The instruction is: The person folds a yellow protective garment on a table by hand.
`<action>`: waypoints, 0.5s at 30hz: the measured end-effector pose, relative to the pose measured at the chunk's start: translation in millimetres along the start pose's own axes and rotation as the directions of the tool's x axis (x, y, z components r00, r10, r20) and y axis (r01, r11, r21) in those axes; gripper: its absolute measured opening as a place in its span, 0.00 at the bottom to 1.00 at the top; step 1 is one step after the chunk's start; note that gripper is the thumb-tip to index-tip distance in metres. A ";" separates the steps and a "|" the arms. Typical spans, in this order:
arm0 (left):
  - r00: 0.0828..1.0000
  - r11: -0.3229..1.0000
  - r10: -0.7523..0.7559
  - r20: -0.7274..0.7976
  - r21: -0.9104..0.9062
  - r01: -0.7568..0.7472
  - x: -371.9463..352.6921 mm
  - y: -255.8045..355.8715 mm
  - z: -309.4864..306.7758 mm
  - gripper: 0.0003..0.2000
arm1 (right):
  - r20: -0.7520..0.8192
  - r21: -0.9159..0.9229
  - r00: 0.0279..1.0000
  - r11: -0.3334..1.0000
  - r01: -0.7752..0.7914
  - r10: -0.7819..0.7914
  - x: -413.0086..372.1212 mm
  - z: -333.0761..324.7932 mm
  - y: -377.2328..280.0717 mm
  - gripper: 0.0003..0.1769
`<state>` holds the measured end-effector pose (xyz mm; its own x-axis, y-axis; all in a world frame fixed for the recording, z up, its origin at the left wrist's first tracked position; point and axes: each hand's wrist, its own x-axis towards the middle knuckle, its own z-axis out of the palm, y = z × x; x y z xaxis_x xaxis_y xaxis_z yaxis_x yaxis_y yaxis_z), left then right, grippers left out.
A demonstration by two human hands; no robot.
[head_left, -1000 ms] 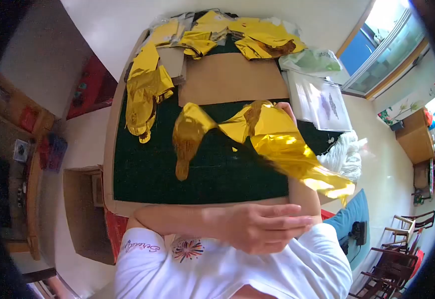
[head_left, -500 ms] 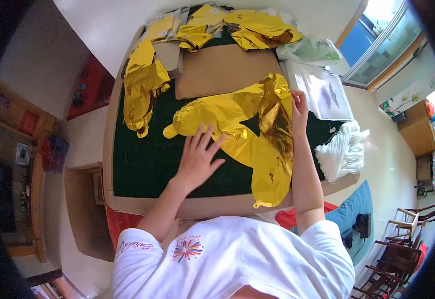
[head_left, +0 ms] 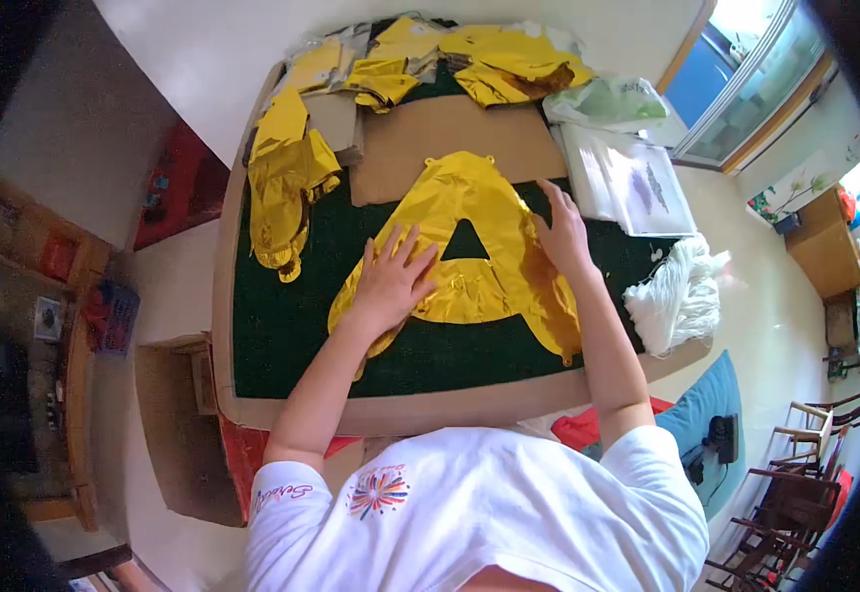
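On the gold A-shaped foil balloon point(head_left: 469, 247), both hands, left point(head_left: 391, 281) and right point(head_left: 563, 237), flat.

Pale glossy floor point(head_left: 780, 340), sunlit sliding window point(head_left: 755, 79) at upper right, wooden cabinet point(head_left: 824, 252) near it, dark wooden chairs point(head_left: 795, 474) at lower right, wooden shelving point(head_left: 26, 257) along the left.

We can read one sign clearly: the gold foil balloon point(head_left: 450, 197) is shaped as a capital A. Pink cursive script point(head_left: 284, 490) runs along the sleeve of the white shirt point(head_left: 509, 513) — too small to make out. The printed sheets point(head_left: 637, 183) show nothing legible.
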<state>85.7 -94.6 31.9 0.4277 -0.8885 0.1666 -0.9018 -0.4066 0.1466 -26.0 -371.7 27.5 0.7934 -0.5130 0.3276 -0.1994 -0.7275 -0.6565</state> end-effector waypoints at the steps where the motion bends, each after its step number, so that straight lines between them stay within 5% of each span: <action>1: 0.994 1.000 -0.024 0.107 0.007 0.024 3.2 -6.6 8.3 0.26 | -0.051 -0.128 0.987 0.981 0.144 -0.152 -2.1 -5.1 -14.0 0.28; 2: 0.991 0.995 -0.044 0.124 -0.087 0.055 2.2 -8.5 19.3 0.27 | -0.016 -0.080 0.984 0.981 0.177 -0.179 -2.5 -1.7 -15.2 0.28; 4: 0.995 0.995 -0.085 0.060 -0.048 0.088 1.3 -0.2 30.1 0.27 | 0.169 -0.264 0.936 0.901 0.345 -0.309 -11.9 -0.4 -18.6 0.25; 8: 0.981 0.980 -0.191 0.019 -0.044 0.192 1.6 12.3 32.7 0.28 | 0.350 -0.336 0.918 0.890 0.309 -0.186 -26.1 8.0 -8.7 0.24; 15: 0.982 0.978 -0.185 0.027 -0.091 0.187 -1.7 4.2 32.5 0.28 | 0.292 -0.343 0.928 0.881 0.327 -0.231 -27.9 17.2 -0.7 0.24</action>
<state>79.1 -101.7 0.5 0.5851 -0.8034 0.1102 -0.7966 -0.5440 0.2637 -38.1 -349.1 7.1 0.9504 -0.1748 0.2571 -0.1131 -0.9647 -0.2380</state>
